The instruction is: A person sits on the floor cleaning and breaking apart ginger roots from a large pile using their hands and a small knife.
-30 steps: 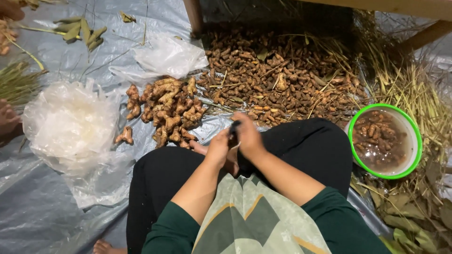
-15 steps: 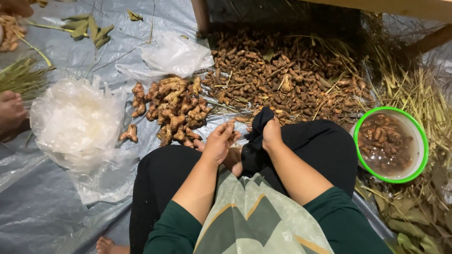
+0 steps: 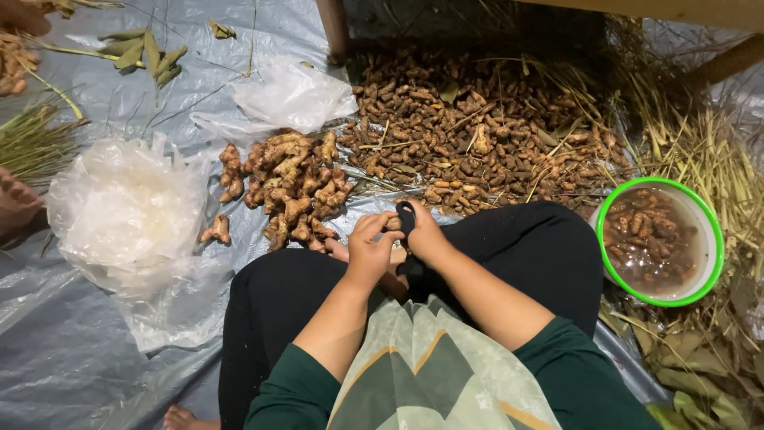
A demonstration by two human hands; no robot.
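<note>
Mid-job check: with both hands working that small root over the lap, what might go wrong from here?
1. The left hand and right hand pinch a small root beside a dark tool; fingers sit close, so a slip may nick them.
2. The green-rimmed bowl of water and roots stands near the right knee; a leg shift might tip it.

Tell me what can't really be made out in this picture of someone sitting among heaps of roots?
All in the head view:
- What the left hand pinches: a small brown piece, mostly covered by its fingers.
- The black thing in the right hand: its kind is unclear, as the hand and dark trousers hide most of it.
- The bowl: murky water blurs its contents.
- The foot at the left edge: cut off.
</note>
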